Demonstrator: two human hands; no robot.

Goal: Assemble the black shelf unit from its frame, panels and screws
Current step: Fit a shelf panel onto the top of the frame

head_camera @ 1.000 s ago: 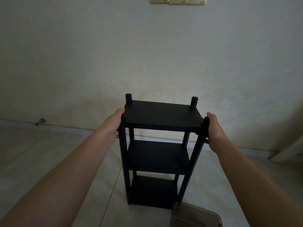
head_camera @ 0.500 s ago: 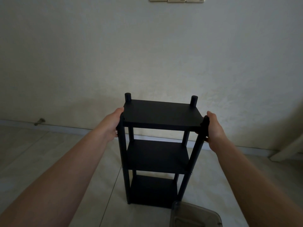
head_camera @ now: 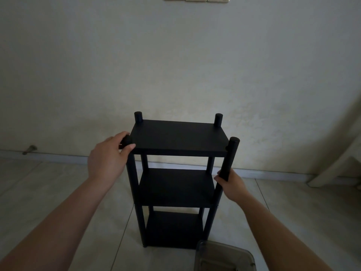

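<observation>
At centre frame I see the black shelf unit (head_camera: 178, 178) standing upright on the tiled floor (head_camera: 48, 192) before the wall. My left hand (head_camera: 109, 155) is wrapped around the top of its near-left post (head_camera: 130, 173), and my right hand (head_camera: 232, 185) is clamped on the near-right post (head_camera: 230, 153) lower down. A clear plastic container (head_camera: 224, 257) sits at lower right, just in front of the unit.

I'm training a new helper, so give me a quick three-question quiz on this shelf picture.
1. True or false: the shelf unit stands upright on the floor.
2. How many panels does it have?
3. The right hand grips: A) the top panel, B) the front right post, C) the plastic container.

Key: 1 true; 2 three; 3 B. The left hand wraps the front left post top.
</observation>
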